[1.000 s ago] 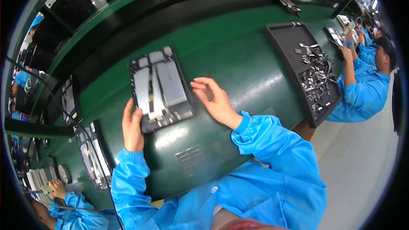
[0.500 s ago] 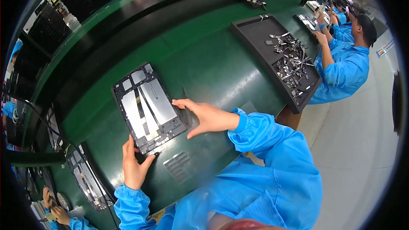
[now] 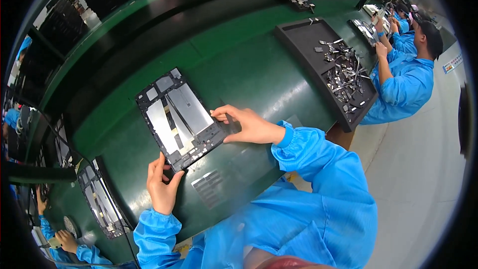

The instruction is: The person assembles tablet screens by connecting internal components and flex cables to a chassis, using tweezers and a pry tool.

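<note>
One tablet (image 3: 191,112), left grip (image 3: 164,189) and right grip (image 3: 251,125) holding its edges, green bench (image 3: 249,77) around

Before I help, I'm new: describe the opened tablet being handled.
On the green bench, find the left hand and right hand. Between them is the opened tablet, black-framed with silvery panels. Unlike the similar device at lower left, it has hands at its edges.

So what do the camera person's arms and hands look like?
The left sleeve and right sleeve are long, shiny, bright blue and wrinkly, puffing out above snug blue cuffs. The left hand and right hand wear no gloves, so the fingers are bare, and no rings show.
</note>
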Tool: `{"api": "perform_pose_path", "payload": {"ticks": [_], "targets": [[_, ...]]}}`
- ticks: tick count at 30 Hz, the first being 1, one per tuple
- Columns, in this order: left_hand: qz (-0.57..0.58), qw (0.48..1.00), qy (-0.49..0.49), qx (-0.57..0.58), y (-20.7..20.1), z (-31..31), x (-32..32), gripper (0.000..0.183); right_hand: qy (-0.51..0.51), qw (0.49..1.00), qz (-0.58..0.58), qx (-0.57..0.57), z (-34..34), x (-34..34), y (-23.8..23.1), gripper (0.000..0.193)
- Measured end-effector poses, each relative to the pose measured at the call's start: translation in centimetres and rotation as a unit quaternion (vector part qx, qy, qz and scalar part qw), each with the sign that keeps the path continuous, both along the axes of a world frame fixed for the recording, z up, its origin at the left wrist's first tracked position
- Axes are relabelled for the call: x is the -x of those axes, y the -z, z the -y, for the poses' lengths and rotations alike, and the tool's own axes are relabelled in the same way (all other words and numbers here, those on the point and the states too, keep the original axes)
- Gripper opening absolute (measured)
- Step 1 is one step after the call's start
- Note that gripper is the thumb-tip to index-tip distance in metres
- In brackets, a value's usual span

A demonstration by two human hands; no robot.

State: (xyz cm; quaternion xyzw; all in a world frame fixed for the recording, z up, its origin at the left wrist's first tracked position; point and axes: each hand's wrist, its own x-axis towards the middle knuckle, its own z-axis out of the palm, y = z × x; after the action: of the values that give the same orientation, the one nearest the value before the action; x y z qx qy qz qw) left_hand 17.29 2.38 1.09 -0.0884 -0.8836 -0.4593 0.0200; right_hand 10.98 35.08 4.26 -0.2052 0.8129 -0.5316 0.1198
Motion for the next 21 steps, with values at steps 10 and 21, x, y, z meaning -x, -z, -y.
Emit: {"api": "perform_pose_path", "payload": {"ticks": [10,21], "targets": [[0.008,1.000,-0.012,0.009,-0.2,-1.4,-0.5,0.076,0.014,0.998,0.013,-0.067,-0.3,-0.4,-0.9,0.072],[-0.151,0.983,0.031,0.101,-2.6,-3.2,0.3,0.044,-0.047,0.983,-0.144,-0.101,6.9,-1.6,-2.0,0.051]]}}
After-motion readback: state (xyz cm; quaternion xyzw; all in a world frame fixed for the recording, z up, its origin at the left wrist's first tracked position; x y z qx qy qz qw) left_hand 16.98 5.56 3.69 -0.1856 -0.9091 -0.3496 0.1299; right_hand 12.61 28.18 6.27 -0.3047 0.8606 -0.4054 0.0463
